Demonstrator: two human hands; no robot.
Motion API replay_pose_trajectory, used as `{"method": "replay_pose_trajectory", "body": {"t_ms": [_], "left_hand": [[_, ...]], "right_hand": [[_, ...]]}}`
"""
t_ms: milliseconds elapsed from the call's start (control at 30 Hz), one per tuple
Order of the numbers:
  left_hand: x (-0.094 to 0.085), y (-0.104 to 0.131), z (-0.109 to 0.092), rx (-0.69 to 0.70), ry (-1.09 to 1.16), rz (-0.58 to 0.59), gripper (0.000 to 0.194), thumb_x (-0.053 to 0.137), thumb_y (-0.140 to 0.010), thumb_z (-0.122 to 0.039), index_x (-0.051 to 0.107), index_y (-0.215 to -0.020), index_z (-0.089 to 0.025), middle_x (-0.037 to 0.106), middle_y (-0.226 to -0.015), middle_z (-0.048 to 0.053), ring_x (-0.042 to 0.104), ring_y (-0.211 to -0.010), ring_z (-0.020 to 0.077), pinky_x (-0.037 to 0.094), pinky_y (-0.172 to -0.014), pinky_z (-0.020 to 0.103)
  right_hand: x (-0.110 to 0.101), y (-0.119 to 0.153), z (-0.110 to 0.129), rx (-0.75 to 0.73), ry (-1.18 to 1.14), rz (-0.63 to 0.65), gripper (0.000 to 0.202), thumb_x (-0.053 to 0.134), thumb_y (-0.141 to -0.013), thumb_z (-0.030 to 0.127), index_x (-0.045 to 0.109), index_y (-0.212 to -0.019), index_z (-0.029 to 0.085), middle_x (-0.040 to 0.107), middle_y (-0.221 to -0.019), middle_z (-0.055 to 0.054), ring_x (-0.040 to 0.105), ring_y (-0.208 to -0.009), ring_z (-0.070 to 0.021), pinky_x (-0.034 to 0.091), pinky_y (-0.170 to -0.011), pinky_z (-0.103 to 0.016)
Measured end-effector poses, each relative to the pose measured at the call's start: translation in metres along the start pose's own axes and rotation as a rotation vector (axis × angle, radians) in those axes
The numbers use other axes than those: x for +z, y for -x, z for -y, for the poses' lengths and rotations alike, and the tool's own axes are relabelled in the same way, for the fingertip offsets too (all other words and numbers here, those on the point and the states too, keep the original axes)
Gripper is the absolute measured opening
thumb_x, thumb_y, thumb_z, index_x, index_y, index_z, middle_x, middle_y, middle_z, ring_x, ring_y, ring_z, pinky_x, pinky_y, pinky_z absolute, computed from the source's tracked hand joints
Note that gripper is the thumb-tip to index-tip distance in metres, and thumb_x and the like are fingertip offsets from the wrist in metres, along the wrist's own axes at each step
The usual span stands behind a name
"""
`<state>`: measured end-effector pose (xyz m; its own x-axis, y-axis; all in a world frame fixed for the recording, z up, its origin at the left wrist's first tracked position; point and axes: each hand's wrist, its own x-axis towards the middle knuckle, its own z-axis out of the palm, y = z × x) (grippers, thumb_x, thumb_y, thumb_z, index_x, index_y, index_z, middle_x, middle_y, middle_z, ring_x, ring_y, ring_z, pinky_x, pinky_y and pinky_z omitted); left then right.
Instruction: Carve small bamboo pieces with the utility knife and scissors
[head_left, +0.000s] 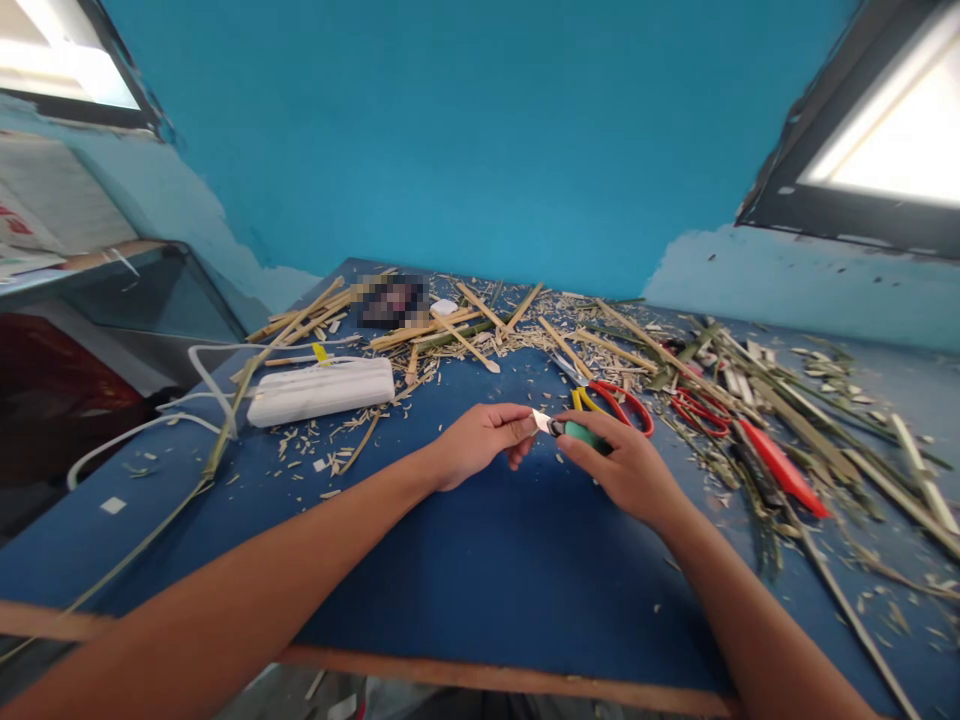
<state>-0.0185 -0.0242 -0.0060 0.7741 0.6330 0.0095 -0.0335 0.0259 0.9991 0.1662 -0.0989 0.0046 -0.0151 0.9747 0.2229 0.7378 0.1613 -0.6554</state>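
Over the middle of the blue table (480, 580), my right hand (619, 462) is wrapped round the green handle of a small cutter (581, 434). Its bright blade points left and reaches the fingertips of my left hand (480, 440). The thumb and index finger of that hand are pinched together at the blade; anything else between them is too small to make out. Just behind my right hand lie scissors (630, 405) with red handles, next to yellow handles (589, 400).
A white power strip (322, 390) with looping cables lies on the left. Bamboo strips (480, 345) and shavings cover the table's back. At right are more strips, red-handled scissors (701, 412) and a red tool (784, 468). A blue wall (450, 140) stands behind.
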Motion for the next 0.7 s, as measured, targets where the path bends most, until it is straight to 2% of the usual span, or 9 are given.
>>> {"method": "replay_pose_trajectory", "body": {"t_ms": [133,333,567,700], "left_hand": [[-0.0003,-0.0005,0.0004,0.006,-0.15,0.014,0.031,0.049,-0.082,-0.042,0.053,-0.068,-0.014,0.048,-0.06,-0.003,0.045,-0.055,0.0074,0.037,-0.057,0.021],[0.0017,-0.0008,0.0031,-0.011,-0.266,-0.038,0.03,0.047,-0.083,-0.04,0.051,-0.067,-0.015,0.047,-0.06,-0.004,0.045,-0.054,0.007,0.038,-0.055,0.02],[0.0069,-0.0016,0.003,-0.035,-0.171,-0.08,0.032,0.048,-0.083,-0.044,0.052,-0.071,-0.014,0.048,-0.06,-0.003,0.045,-0.053,0.0074,0.039,-0.054,0.021],[0.0062,-0.0024,0.0011,-0.021,-0.005,-0.125,0.03,0.052,-0.081,-0.044,0.054,-0.081,-0.014,0.047,-0.061,-0.004,0.043,-0.054,0.0073,0.04,-0.054,0.022]], "right_hand": [[0.0025,0.0004,-0.002,-0.017,0.022,0.0,0.031,0.051,-0.082,0.043,0.062,-0.104,0.025,0.066,-0.102,-0.004,0.061,-0.092,-0.0208,0.047,-0.081,-0.033],[0.0085,-0.0007,-0.0028,-0.038,0.075,-0.058,0.031,0.052,-0.081,0.043,0.063,-0.103,0.025,0.067,-0.102,-0.004,0.062,-0.093,-0.0222,0.047,-0.081,-0.035],[0.0079,-0.0039,-0.0003,-0.052,0.134,-0.165,0.035,0.053,-0.08,0.045,0.062,-0.106,0.023,0.066,-0.103,-0.005,0.061,-0.092,-0.0222,0.046,-0.079,-0.035],[0.0035,-0.0039,-0.0012,-0.02,0.07,-0.117,0.034,0.053,-0.08,0.045,0.062,-0.105,0.023,0.066,-0.103,-0.005,0.061,-0.093,-0.0214,0.046,-0.08,-0.034]]}}
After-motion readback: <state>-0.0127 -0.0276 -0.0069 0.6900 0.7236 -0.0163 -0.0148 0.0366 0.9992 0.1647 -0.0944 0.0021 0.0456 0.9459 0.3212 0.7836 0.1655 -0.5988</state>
